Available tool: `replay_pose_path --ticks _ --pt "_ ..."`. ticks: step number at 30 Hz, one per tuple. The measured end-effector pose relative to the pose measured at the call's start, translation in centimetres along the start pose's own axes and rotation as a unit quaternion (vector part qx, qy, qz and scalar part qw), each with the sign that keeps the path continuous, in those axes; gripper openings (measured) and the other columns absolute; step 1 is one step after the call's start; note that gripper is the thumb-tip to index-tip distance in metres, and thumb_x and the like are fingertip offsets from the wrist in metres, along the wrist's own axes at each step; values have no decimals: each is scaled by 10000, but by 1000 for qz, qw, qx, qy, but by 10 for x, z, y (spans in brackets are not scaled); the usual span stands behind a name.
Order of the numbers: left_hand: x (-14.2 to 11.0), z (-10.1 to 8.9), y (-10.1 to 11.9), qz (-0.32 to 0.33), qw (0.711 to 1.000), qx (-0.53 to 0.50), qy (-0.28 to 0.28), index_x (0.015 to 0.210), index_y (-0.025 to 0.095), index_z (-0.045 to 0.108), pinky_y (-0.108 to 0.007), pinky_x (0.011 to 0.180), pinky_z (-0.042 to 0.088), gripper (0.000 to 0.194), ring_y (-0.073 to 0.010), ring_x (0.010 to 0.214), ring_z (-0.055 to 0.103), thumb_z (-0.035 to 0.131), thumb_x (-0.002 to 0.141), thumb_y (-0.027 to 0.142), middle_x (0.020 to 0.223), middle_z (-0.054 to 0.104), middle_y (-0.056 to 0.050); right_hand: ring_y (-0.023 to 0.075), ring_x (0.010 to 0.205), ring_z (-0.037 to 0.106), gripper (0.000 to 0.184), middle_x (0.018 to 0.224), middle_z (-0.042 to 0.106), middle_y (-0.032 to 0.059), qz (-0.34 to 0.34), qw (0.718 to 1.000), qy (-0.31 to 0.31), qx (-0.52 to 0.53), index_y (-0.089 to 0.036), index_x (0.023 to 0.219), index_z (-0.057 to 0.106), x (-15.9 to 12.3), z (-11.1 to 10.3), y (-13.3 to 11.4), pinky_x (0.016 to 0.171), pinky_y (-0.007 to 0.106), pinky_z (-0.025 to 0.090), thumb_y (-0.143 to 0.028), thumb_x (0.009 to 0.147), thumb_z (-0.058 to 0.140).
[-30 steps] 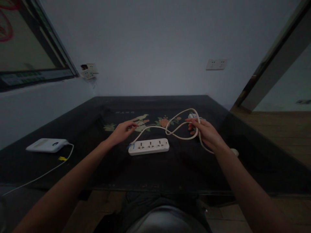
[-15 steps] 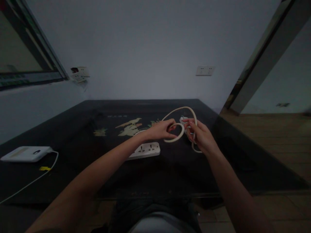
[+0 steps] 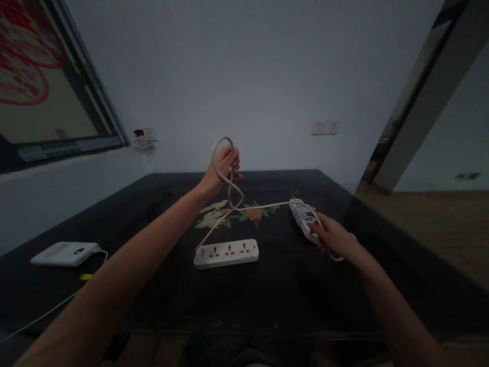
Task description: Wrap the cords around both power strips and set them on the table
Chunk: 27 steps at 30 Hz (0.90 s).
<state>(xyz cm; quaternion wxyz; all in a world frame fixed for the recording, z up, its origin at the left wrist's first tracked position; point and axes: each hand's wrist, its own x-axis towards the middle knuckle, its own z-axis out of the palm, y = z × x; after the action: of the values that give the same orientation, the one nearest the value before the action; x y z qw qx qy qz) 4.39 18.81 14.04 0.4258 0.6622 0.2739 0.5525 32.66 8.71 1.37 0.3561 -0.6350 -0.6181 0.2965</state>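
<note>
My left hand (image 3: 225, 165) is raised over the far part of the table, its fingers closed around a looped white power cord (image 3: 218, 173). From that loop, one length drops to a white power strip (image 3: 226, 254) lying flat on the table. Another length runs right to my right hand (image 3: 334, 237), whose fingers are bent around the cord. Beside those fingertips lies a second white power strip (image 3: 300, 216) with cord wound round it. The right fingertips are partly hidden, and a bit of cord hangs below that hand.
The dark table (image 3: 229, 300) has a flower picture on its top. A white box-shaped device (image 3: 64, 254) with a thin cable sits at the left, near a small yellow tag (image 3: 85, 277). Wall sockets (image 3: 325, 128) are on the wall behind.
My left hand has moved up and left, drawing the cord out into a taller loop. My right hand has shifted right and down. Both power strips now show more fully.
</note>
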Motion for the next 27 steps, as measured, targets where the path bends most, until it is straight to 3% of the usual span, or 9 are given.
replay_pose_path --ticks 5,7,9,11,14,19,22,24,27 --pt "8 7 6 -40 999 -15 -33 717 193 371 -133 407 363 244 -32 423 299 407 951 253 591 311 77 294 786 655 232 898 684 139 -54 952 14 -300 -201 1015 639 3 20 -19 648 365 447 -344 844 574" --pt "9 11 10 -50 997 -5 -60 709 188 393 -138 401 342 253 -30 415 299 431 946 267 588 313 74 339 909 631 283 1013 665 178 -64 923 69 -374 -184 1079 630 1 27 -33 695 406 464 -350 862 558" --pt "8 14 15 -59 994 6 -90 701 179 432 -152 405 341 264 -32 414 309 463 940 289 583 321 68 359 1047 573 338 1133 623 198 -122 897 149 -398 -167 1172 596 -3 37 -50 793 446 470 -291 859 567" --pt "7 17 19 -61 991 12 -118 691 168 469 -166 416 352 282 -34 417 320 479 939 302 578 328 62 346 1131 526 361 1185 602 192 -212 888 185 -363 -164 1213 579 -7 54 -70 914 466 439 -236 860 559" --pt "5 21 23 -54 988 1 -143 689 158 496 -173 432 365 295 -35 421 326 468 948 296 576 332 58 286 1123 548 331 1193 619 141 -326 911 92 -234 -179 1212 583 -6 90 -96 970 424 435 -232 893 511" --pt "5 26 25 -48 989 -13 -137 711 158 512 -168 442 386 297 -38 422 326 457 953 320 563 307 70 286 1134 543 366 1199 602 176 -311 941 108 -73 -124 1222 547 17 142 -118 957 423 424 -252 879 541" --pt "7 24 26 -41 991 -19 -126 715 162 494 -169 425 392 296 -39 406 318 423 963 307 553 292 79 231 947 610 156 953 663 103 -298 949 86 54 -154 938 612 20 146 -121 843 346 453 -275 890 525" --pt "9 19 27 -41 994 -10 -100 722 166 470 -175 424 404 290 -40 397 340 376 976 271 544 311 81 175 744 598 233 749 618 33 -288 948 50 128 -174 788 575 11 140 -122 694 282 445 -320 926 457" --pt "11 9 27 -47 997 24 -48 777 174 451 -192 437 424 212 -56 401 435 358 966 198 529 391 78 131 579 511 308 652 540 -15 -266 945 27 188 -185 821 583 -12 120 -126 562 242 385 -389 951 392"
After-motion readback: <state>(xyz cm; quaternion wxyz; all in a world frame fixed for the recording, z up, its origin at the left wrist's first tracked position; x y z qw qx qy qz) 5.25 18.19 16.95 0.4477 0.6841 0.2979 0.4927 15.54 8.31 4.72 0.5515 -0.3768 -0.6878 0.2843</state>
